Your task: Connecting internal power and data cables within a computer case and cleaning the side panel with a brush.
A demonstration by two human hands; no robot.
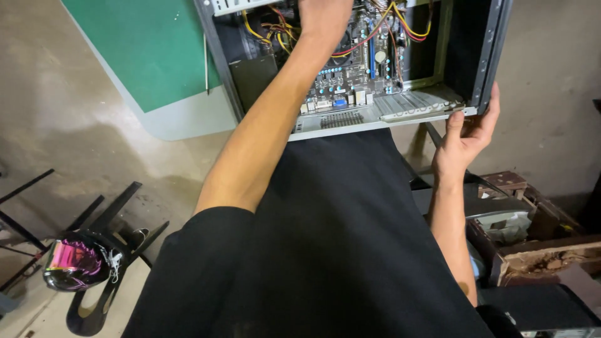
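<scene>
At far left, on the floor (75, 125), one pair of mirrored pink goggles (72, 264) rests on a black chair base (106, 250) whose legs run out of view. Up from there, one green mat (153, 50) covers a grey tabletop (188, 122), both cut off by the top edge.

One open computer case (350, 119) lies on that tabletop, its near edge hanging over the person's black shirt. Inside it sits one motherboard (350, 75) with yellow and red cables (275, 31) looping across; how many cables cannot be counted.

Both hands are in view. Left hand (324, 19) reaches deep into the case over the motherboard; its fingers are cut off at the top, so whether it grips anything cannot be told. Right hand (468, 134) is half open and clasps the case's near right corner, thumb lying on the metal edge and fingers curled around the side frame.

At far right, below the tabletop, stand worn wooden boxes (538, 244), partly hidden by the arm, their contents hard to make out.
</scene>
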